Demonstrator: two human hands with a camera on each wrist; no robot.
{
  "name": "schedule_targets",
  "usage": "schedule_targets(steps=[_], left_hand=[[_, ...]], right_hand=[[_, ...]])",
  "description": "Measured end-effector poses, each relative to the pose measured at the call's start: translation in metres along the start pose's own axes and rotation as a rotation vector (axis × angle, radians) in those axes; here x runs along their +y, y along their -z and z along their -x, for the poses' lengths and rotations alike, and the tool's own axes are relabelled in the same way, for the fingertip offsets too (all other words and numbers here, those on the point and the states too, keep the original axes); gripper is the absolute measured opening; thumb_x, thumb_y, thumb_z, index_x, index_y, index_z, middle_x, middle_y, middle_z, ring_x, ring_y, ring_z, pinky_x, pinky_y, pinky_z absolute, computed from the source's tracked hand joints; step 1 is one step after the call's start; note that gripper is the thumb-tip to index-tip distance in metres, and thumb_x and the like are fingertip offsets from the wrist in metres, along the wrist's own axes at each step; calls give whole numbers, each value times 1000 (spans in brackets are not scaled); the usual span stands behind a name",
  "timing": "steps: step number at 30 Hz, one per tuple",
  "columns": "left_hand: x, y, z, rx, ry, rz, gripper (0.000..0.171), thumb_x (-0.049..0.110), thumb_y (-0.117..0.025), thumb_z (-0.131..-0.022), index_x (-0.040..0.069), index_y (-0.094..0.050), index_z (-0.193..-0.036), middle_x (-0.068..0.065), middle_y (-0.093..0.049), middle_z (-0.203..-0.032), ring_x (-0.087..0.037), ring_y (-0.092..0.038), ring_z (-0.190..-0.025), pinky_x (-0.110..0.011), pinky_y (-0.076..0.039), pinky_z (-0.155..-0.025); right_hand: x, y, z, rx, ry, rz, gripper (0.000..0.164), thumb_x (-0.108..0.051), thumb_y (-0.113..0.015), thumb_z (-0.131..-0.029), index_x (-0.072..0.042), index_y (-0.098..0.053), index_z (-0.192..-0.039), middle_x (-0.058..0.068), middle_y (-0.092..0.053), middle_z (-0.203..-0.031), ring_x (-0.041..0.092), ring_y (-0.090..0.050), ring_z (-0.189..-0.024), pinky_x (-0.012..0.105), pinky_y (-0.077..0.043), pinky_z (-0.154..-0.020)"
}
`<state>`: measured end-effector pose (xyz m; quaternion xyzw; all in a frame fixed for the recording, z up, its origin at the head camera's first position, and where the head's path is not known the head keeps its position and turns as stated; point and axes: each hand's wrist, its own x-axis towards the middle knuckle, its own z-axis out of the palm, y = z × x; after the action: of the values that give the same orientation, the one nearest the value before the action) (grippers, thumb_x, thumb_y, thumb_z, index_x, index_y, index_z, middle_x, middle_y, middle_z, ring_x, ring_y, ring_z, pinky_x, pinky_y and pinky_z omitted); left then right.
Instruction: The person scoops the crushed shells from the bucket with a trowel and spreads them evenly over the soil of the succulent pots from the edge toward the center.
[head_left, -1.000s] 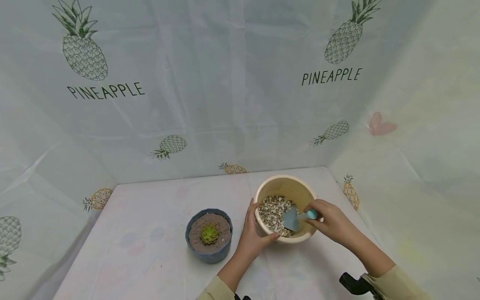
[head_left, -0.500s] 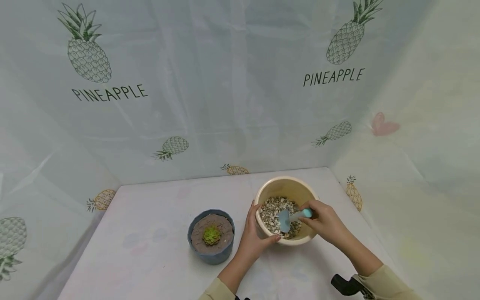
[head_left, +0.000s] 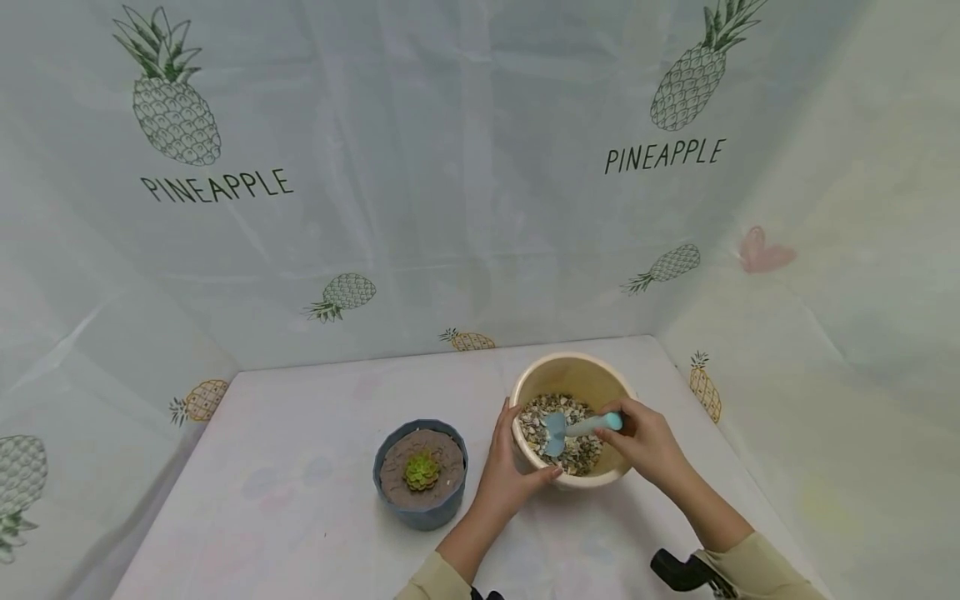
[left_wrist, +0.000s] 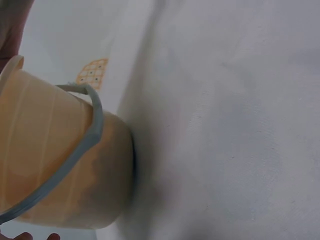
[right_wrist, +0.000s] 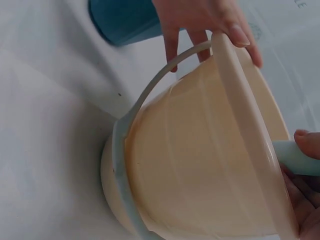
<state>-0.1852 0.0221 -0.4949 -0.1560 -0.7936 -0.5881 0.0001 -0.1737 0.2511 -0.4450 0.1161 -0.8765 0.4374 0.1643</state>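
Note:
On the right of the table stands a cream bucket (head_left: 600, 385), partly filled with pale gravel (head_left: 581, 454). My left hand (head_left: 504, 483) grips its near-left rim, thumb at the front and fingers along the side. My right hand (head_left: 651, 443) pinches the handle of a small light-blue shovel (head_left: 555, 433), whose blade lies at the gravel inside. In the right wrist view, the shovel handle (right_wrist: 290, 159) crosses the bucket's rim between thumb and fingers. The bucket's grey carrying handle (left_wrist: 55, 173) hangs down its side in the left wrist view.
Left of the bucket, a blue pot (head_left: 423, 518) holds brown soil and a small green succulent (head_left: 422, 472). A pale cloth covers the table (head_left: 285, 467). Pineapple-printed sheets (head_left: 405, 208) enclose the back and sides.
The shovel has moved left across the gravel inside the bucket, my right hand shifting slightly left with it. My left hand keeps its hold on the rim, and the pot stays put.

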Motion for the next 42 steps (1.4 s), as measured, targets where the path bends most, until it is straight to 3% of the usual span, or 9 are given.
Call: schedule_targets(steps=[9,21,27,33,42], left_hand=[[0,2,-11,7,12,-12,106,35,-88,-72,24,-23,-154,1,-8,-163,-31,-15,-146,-56,-24,-111],[1,4,-18,-14,47,13,105,42,-85,-73,27,-21,-155,-1,-7,-163,-31,-13,-146,-57,-23,-111],[2,4,-22,0,71,36,104,39,-85,-75,26,-21,-155,-1,-7,-163,-33,-11,-146,-58,-20,-112],[2,3,-26,11,79,25,103,37,-85,-76,23,-20,-155,-5,-8,-163,-35,-12,-146,-59,-20,-112],[5,3,-31,11,115,22,103,37,-84,-76,21,-20,-155,-6,-8,-163,-35,-11,-146,-60,-17,-112]], right_hand=[[-2,10,4,37,-134,-46,22,-2,-74,-86,-2,-64,-105,13,-65,-96,18,-69,-80,26,-57,-65],[-8,14,10,91,-268,-241,26,-9,-70,-91,3,-60,-111,19,-63,-104,9,-69,-85,27,-57,-75],[-6,14,14,141,-265,-302,27,-9,-71,-90,5,-59,-111,18,-61,-106,9,-69,-87,24,-56,-78],[-6,18,19,179,-239,-330,28,-10,-70,-91,6,-59,-111,10,-63,-102,10,-69,-85,26,-56,-77],[-7,19,25,278,-217,-382,24,2,-67,-90,10,-57,-110,-2,-66,-100,10,-69,-83,25,-56,-77]])
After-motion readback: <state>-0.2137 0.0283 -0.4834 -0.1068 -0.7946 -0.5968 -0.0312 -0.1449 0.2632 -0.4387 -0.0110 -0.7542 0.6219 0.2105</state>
